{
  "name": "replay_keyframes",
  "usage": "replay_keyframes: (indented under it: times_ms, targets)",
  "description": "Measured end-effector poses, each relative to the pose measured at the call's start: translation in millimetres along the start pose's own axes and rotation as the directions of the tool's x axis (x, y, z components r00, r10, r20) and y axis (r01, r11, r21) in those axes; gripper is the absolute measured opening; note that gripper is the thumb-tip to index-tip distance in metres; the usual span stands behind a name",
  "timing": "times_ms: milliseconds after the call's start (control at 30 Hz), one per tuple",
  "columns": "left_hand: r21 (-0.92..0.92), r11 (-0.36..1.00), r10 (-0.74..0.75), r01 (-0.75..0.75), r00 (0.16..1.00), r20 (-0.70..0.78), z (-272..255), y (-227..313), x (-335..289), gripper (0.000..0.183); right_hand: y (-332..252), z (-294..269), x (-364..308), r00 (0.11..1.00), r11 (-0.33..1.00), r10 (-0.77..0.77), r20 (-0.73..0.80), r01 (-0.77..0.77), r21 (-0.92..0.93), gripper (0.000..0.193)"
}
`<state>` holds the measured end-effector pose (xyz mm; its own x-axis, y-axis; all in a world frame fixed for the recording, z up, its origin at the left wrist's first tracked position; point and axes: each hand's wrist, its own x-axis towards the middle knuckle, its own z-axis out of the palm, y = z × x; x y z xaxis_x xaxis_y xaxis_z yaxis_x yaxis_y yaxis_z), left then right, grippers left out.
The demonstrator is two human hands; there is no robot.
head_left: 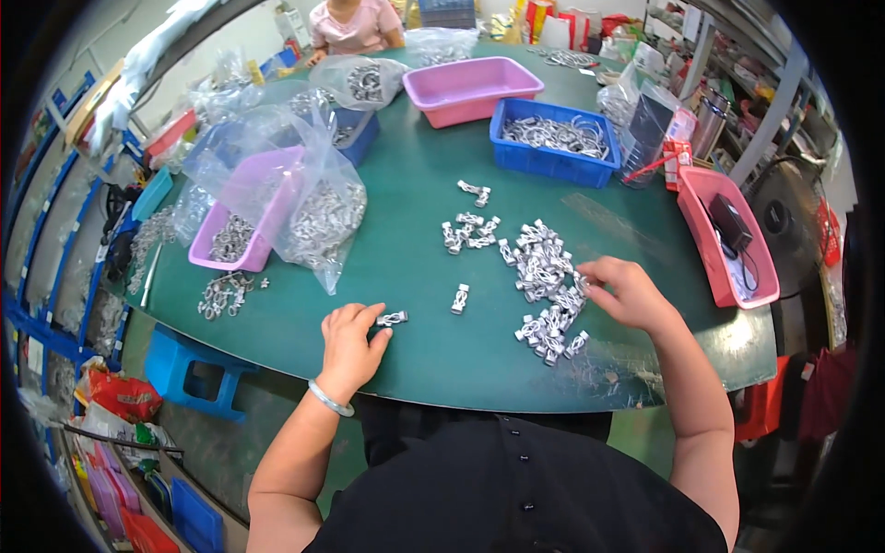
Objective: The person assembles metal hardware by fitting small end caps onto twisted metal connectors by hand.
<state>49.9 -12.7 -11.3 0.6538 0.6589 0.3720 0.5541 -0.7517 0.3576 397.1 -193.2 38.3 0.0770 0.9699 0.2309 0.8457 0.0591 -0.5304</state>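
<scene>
Green, broad, curved-edged surface (pixel 406 249), with loaded containers along the far and left sides. Blue plastic tray (pixel 553 164) of grey metal rings, far right; clear plastic bag (pixel 323 226) of small metal parts, left, leaning against a purple plastic tray (pixel 258 251).

Next in size, a loose pile of small silver-and-white linked metal pieces (pixel 542 267), right of centre, stretching from far to near, long axes pointing every way. Touching its right edge, the right hand (pixel 629 290), reaching in from the right, thumb and fingers curled close together; impossible to tell whether pinching a piece or only touching. Well to the left, near the surface's near edge, the left hand (pixel 350 343), palm down, loosely open, with a gap between thumb and index finger.

Smaller again, a cluster of similar pieces (pixel 469 233), just left of the pile and farther off than either hand.

Smallest, two separate pieces. One lone upright-lying piece (pixel 460 299), between left hand and pile, long axis near to far, nearer to the left hand. Then the decisive relation, by judgement: one silver-and-white piece (pixel 394 319) immediately right of the left hand, long axis left to right, left end at the index fingertip, right end free.
</scene>
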Motion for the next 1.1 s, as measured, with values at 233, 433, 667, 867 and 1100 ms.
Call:
replay_keyframes:
  times_ms: [233, 433, 667, 867, 1100]
  targets:
    - [-0.077, 0.997, 0.014, -0.014, 1.0, -0.008, 7, -1, 5, 0.021, -29, 57, 57, 0.971, 0.978, -0.186, 0.151, 0.199, -0.071, 0.028]
    - [-0.105, 0.994, 0.037, -0.038, 0.999, -0.018, 7, 1, 3, 0.027, -53, 100, 82, 0.934, 0.871, -0.309, 0.18, 0.353, -0.34, 0.029]
    - [-0.123, 0.992, 0.018, -0.022, 0.999, -0.039, -1, -5, 2, 0.027, -50, 111, 90, 0.926, 0.884, -0.296, 0.237, 0.359, -0.301, 0.014]
    - [-0.157, 0.988, 0.012, -0.014, 1.0, -0.015, 4, -13, 1, 0.019, -63, 107, 73, 0.913, 0.908, -0.306, 0.272, 0.365, -0.205, 0.007]
    - [-0.605, 0.785, -0.005, 0.132, 0.978, 0.207, 9, 3, 30, 0.012, -77, 90, 71, 0.959, 0.961, -0.271, 0.079, 0.264, 0.085, 0.03]
